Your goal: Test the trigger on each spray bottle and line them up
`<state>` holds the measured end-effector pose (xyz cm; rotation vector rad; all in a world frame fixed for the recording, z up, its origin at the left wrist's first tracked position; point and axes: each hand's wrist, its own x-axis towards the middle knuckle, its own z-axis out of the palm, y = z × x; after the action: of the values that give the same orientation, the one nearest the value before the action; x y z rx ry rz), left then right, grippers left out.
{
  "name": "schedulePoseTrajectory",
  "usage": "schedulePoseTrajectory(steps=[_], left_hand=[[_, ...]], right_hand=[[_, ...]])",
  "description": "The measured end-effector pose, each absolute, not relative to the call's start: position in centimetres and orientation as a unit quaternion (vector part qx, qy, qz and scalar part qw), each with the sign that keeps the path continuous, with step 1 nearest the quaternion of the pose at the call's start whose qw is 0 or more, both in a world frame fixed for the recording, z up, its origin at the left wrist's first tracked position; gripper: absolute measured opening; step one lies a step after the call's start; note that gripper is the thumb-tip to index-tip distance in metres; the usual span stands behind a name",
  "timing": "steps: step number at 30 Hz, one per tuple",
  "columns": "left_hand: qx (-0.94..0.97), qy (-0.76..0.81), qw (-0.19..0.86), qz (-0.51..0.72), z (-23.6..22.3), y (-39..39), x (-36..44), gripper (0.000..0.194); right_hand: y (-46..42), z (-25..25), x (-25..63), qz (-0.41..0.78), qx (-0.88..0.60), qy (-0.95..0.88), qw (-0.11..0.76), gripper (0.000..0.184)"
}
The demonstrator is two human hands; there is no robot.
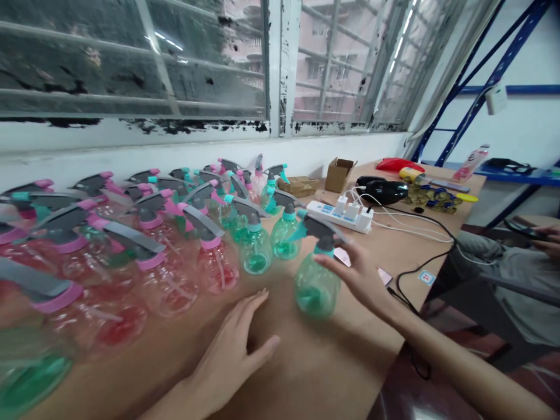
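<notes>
My right hand [350, 265] grips a green spray bottle [315, 289] round its neck, just below the grey and teal trigger head. The bottle is upright, at or just over the tabletop; I cannot tell which. Low over the table, my left hand [238, 338] holds nothing, its thumb apart from the fingers. Beyond it stand a green spray bottle [255, 248] and another green one [286, 233]. A pink spray bottle [217, 265] is to their left, in front of several more pink and green bottles.
A white power strip [340, 216] with plugs and cables lies behind the held bottle. Farther back are a small open carton [339, 174], a black glossy object [382, 190] and a red item [399, 165]. A person [516, 274] sits at the right, beyond the table edge.
</notes>
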<state>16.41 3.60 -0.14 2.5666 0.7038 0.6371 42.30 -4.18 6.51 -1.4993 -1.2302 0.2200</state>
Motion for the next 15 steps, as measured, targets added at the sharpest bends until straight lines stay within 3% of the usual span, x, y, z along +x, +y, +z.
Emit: schedulePoseTrajectory(steps=[3,6,12,15], left_hand=[[0.894,0.261,0.279,0.232,0.5,2.7,16.4,0.073],[0.876,0.247,0.323,0.26,1.4,1.5,16.0,0.085],[0.845,0.301,0.35,0.27,2.2,-0.2,12.1,0.07],[0.838,0.309,0.358,0.271,2.7,-0.6,9.2,0.07]], right_hand=[[-5.3,6.4,38.3,0.174,-0.6,-0.586,0.516,0.041],[-5.6,6.2,35.0,0.182,-0.558,-0.629,0.509,0.037],[-4.9,6.1,30.4,0.169,-0.49,-0.696,0.498,0.035],[-4.0,6.9,28.2,0.243,-0.447,-0.709,0.488,0.039]])
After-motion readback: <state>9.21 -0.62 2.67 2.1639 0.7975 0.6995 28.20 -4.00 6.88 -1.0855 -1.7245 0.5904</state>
